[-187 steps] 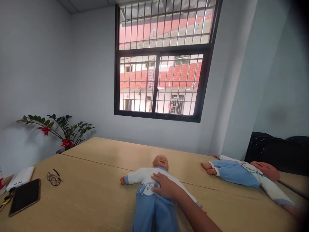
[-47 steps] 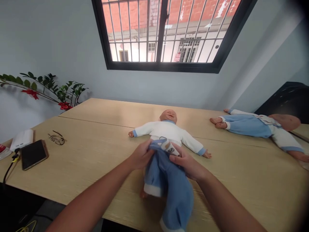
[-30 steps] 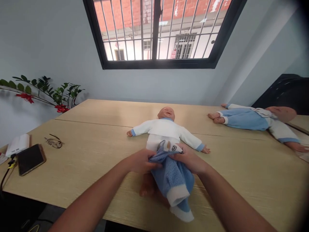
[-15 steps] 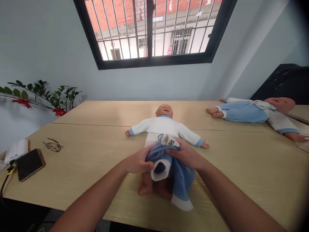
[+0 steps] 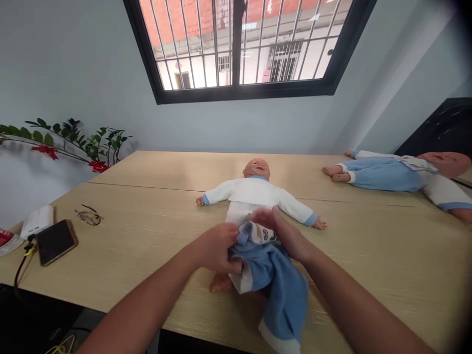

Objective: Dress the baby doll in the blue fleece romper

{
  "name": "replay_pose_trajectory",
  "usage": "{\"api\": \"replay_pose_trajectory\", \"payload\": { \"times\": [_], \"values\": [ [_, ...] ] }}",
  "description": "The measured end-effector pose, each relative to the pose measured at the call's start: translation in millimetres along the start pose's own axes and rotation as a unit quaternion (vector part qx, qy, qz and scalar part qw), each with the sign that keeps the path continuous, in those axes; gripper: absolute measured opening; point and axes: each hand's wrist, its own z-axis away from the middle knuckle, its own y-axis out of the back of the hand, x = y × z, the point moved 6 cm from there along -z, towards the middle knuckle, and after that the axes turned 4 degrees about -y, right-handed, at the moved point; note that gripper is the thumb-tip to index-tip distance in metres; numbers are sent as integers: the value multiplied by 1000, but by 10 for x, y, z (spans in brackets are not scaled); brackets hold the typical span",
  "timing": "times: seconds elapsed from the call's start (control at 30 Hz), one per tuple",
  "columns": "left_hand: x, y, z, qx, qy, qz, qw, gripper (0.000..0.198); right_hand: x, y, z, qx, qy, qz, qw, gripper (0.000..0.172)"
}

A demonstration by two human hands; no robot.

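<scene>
My left hand (image 5: 217, 248) is closed on a pair of blue doll trousers (image 5: 285, 290), pinching a bunched leg near its white cuff. At the waist end, which carries a printed face, my right hand (image 5: 285, 231) curls around the cloth with its thumb raised. The other leg hangs loose toward the table's front edge. Under the trousers a baby doll (image 5: 250, 191) lies on its back, arms spread, in a white top with blue cuffs. One bare foot shows beside my left wrist; the other is hidden by the cloth.
A second doll (image 5: 391, 174), dressed in blue trousers, lies at the right back of the wooden table (image 5: 155, 211). On the left are glasses (image 5: 88, 215), a phone (image 5: 57, 243) and a white power bank (image 5: 39, 221) with a cable. A plant (image 5: 92, 147) stands behind.
My left hand has turned over the trouser cuff, whose opening no longer faces me. My right thumb has lifted off the printed cloth. The loose leg hangs lower; the view has shifted slightly left.
</scene>
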Motion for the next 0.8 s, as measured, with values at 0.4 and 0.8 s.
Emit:
{"api": "replay_pose_trajectory", "payload": {
  "times": [0.4,0.8],
  "values": [
    [306,-89,9,-3,-131,-95,987,25,256,-622,-527,-183,297,495,796,27],
    [680,258,153,160,-336,-128,919,35,-127,241,-554,112,301,410,854,41]
  ]
}}
